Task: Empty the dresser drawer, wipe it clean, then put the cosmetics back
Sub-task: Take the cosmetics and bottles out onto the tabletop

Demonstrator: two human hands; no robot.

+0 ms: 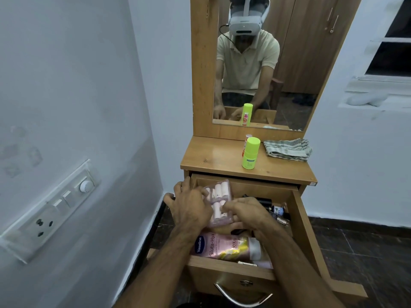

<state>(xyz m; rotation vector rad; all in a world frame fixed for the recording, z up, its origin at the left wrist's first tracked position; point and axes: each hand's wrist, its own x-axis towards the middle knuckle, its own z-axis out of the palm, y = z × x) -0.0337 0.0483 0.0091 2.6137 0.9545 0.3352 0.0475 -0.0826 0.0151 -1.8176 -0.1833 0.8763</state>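
The wooden dresser drawer is pulled open below the dresser top. Both hands are over it on a clear plastic case of pale pink tubes. My left hand holds the case's left side, and my right hand grips its lower right edge. The case is tilted up out of the drawer. A pink Vaseline lotion bottle lies near the drawer's front. Dark small bottles lie at the drawer's right side. On the dresser top stand a lime-green bottle and a folded checked cloth.
A mirror rises behind the dresser top. A white wall with a switch panel stands close on the left. The drawer's metal handle is at the bottom edge. Dark floor tiles lie to the right.
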